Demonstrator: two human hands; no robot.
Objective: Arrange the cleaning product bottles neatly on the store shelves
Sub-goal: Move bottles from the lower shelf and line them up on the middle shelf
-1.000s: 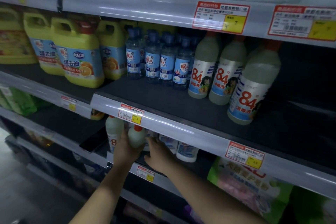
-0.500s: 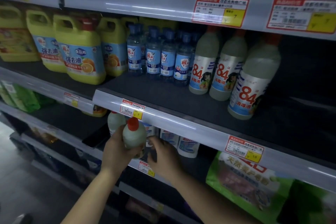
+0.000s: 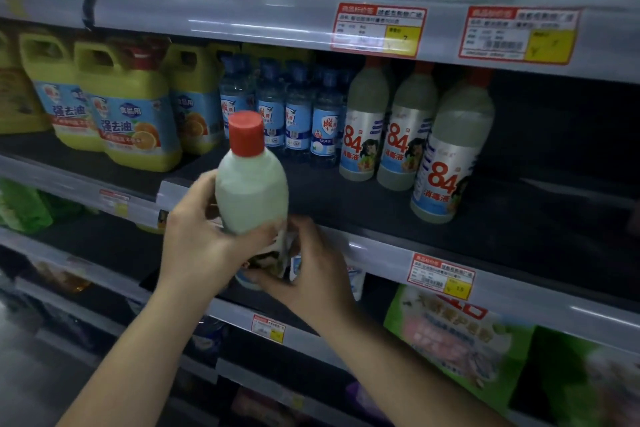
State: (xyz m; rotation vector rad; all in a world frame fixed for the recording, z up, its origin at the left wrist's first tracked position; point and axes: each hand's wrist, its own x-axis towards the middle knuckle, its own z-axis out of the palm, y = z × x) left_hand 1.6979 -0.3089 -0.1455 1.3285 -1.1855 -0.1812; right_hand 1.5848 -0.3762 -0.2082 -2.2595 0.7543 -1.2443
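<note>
Both of my forearms reach up and forward, converging in front of me. My left hand [image 3: 197,246] has its grip wrapped round the side of a bottle [image 3: 251,198], thumb up. My right hand [image 3: 311,274] cups the base, fingers curled underneath.

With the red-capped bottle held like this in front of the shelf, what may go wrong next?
1. The held bottle could bump the three 84 bottles; the nearest one stands apart and might tip.
2. Left hand and right hand grip only its lower part, so it may slip.
</note>
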